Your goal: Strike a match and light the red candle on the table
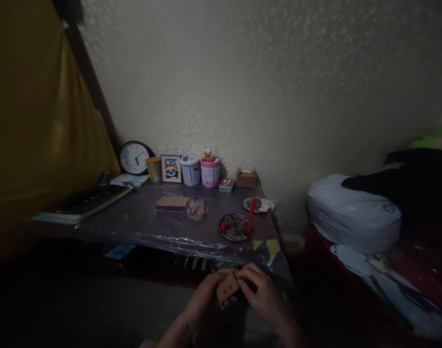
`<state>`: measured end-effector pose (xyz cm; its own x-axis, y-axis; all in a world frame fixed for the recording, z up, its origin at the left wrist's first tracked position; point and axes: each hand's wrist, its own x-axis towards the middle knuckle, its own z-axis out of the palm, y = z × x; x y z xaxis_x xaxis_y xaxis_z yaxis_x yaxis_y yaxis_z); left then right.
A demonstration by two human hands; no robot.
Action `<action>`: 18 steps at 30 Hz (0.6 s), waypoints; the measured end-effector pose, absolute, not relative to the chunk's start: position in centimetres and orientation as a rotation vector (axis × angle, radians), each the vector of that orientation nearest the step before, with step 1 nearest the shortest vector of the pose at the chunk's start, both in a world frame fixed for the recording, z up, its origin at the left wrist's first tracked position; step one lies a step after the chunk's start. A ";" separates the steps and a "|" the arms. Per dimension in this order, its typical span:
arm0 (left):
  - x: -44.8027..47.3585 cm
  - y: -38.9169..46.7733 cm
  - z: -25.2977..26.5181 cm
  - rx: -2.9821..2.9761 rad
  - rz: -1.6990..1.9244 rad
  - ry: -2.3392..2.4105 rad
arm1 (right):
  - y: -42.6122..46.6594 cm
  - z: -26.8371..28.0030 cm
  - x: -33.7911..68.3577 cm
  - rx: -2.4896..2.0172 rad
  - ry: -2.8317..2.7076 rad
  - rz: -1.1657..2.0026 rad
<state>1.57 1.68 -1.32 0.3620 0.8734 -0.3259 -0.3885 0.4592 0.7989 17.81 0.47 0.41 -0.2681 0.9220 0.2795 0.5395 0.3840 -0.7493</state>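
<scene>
In front of the table edge, my left hand point(205, 291) is closed around a small brown cardboard piece point(227, 287) with two reddish marks on its face. My right hand point(256, 289) pinches its upper right edge, where a thin dark strip shows. Whether the piece is a folded box or a flat card, I cannot tell. Beyond the hands, a round plate point(235, 228) of small dark and pale bits lies on the table with a red spoon-like tool point(252, 216) resting on it.
The plastic-covered table point(134, 217) also holds a row of brown pieces point(172, 203), a clear plastic bag point(196, 209) and a second plate point(248, 203) beside pale sticks point(264, 205). Tubs, a clock point(134, 158) and a cardboard box point(246, 177) stand along the wall. A white bundle point(353, 212) sits at right.
</scene>
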 end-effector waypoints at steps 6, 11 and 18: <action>1.5 1.9 -2.4 0.750 0.900 0.852 | 0.6 0.2 17.9 -1.318 -1.978 0.660; 1.5 1.8 -2.1 0.832 0.887 0.878 | 0.8 -0.5 18.1 -1.317 -2.001 0.644; 1.6 2.1 -2.8 0.920 0.899 0.920 | 0.7 -0.7 18.0 -1.306 -2.043 0.638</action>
